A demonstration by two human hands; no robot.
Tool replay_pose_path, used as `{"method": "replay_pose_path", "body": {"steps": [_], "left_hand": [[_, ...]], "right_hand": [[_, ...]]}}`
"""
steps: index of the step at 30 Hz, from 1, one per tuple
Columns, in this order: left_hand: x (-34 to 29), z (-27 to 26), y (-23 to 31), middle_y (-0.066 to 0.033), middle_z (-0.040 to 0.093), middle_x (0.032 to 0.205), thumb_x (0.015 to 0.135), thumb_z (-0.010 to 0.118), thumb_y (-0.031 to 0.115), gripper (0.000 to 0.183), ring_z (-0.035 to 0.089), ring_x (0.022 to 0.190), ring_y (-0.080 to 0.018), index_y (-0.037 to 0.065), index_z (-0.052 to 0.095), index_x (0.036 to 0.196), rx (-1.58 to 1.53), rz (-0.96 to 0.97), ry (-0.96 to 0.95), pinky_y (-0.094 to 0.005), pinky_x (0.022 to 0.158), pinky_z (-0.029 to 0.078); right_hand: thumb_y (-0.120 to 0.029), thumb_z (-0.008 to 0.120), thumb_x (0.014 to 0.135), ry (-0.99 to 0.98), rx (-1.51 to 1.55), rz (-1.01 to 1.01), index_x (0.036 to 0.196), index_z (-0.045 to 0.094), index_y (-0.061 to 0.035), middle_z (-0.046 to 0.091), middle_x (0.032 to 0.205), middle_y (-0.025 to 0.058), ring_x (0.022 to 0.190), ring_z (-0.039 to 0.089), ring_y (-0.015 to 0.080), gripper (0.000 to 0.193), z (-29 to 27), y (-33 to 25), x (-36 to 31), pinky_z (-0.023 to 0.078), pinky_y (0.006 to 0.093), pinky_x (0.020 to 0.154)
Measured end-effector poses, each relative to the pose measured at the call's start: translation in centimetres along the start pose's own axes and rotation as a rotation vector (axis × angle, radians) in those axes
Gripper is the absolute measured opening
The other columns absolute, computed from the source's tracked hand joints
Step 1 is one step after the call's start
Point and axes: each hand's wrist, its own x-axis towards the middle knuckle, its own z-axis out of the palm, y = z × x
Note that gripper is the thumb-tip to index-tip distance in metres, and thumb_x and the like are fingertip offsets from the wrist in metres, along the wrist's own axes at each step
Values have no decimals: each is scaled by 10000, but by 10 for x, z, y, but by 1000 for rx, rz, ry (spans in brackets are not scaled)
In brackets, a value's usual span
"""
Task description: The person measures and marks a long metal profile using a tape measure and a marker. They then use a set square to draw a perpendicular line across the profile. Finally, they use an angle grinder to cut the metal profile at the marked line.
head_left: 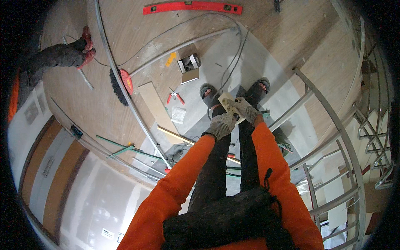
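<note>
Both of my hands, in light knitted gloves, are at a cream-coloured power strip [226,100] with round sockets, held out in front of my legs. My left hand [221,125] is closed on its near left side. From the right, my right hand [246,109] grips it too, with fingers bent over the top face. A dark cable [227,77] runs up from the strip's far end and loops away across the floor. My gloves partly hide the near part of the strip.
Left of me lie red-handled pliers [175,96], an open small box [189,68], a red and black broom head [121,85] and a long metal rail [121,66]. A red spirit level [192,6] lies at the far side. A metal ladder [329,102] stands right. Another person's legs [58,56] show at left.
</note>
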Motion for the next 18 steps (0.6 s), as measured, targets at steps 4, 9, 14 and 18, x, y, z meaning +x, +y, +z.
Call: {"method": "replay_pose_path", "body": {"steps": [4, 9, 14, 18], "left_hand": [[9, 0, 22, -216, 760, 1013, 1028, 494, 350, 374, 742, 953, -395, 33, 651, 1150, -34, -27, 24, -530, 789, 583], [9, 4, 20, -213, 762, 1025, 1027, 489, 368, 386, 736, 976, -407, 54, 701, 1106, 9, -151, -37, -539, 856, 567], [-13, -40, 63, -238, 728, 969, 1048, 519, 409, 399, 714, 963, -423, 53, 688, 1112, -87, -42, -217, -560, 841, 541], [-68, -83, 51, -210, 725, 996, 1032, 550, 420, 374, 709, 981, -426, 90, 634, 1184, -143, -138, 127, -572, 878, 525]], "right_hand": [[-567, 880, 769, 259, -271, 33, 1310, 485, 38, 654, 1183, 212, 1023, 693, 266, 903, -6, 4, -2, 586, 379, 836], [-605, 793, 824, 352, -609, -80, 1324, 507, -2, 692, 1156, 293, 1132, 696, 379, 834, 19, -49, -41, 580, 459, 906], [-564, 734, 895, 790, -756, -291, 1214, 622, -32, 726, 1098, 214, 1036, 714, 376, 630, -82, 48, 3, 571, 483, 873], [-646, 790, 826, 552, -529, -83, 1279, 545, -9, 720, 1141, 194, 1013, 720, 354, 819, -143, -17, -66, 556, 476, 889]]}}
